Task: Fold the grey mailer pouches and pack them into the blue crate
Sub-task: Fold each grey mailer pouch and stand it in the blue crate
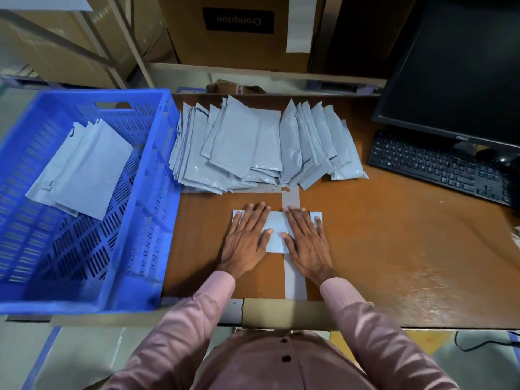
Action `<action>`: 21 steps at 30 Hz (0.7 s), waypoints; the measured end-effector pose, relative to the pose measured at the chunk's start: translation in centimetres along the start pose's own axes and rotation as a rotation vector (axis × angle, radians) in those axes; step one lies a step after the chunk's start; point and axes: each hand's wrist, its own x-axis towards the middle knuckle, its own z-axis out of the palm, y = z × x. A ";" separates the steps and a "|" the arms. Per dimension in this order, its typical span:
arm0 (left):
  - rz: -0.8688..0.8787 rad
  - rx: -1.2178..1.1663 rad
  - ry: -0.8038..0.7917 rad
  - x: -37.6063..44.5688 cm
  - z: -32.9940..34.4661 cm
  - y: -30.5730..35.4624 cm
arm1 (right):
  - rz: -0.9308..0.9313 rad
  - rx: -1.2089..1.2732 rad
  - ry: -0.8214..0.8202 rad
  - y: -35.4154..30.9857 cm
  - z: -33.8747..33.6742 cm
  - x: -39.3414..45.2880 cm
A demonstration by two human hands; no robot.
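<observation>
A folded grey mailer pouch (277, 232) lies flat on the brown table in front of me. My left hand (247, 237) presses on its left half with straight, spread fingers. My right hand (305, 240) presses on its right half the same way. A spread pile of grey pouches (253, 144) lies further back on the table. The blue crate (135, 220) stands at the left, and folded grey pouches (84, 170) lie inside it against its far left part.
A black keyboard (441, 167) and a dark monitor (461, 68) stand at the right. Cardboard boxes (239, 32) and a shelf frame fill the back. A strip of grey tape (294, 274) runs along the table toward its front edge.
</observation>
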 end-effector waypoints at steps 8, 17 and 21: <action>-0.014 0.007 -0.003 0.3 0.3 0.0 | 0.014 -0.026 -0.025 0.3 0.5 0.2; -0.004 0.007 0.011 0.5 0.3 -0.1 | 0.024 -0.010 -0.045 0.2 0.3 0.4; 0.004 0.000 -0.002 0.5 0.2 -0.1 | 0.015 -0.013 -0.051 0.2 0.1 0.5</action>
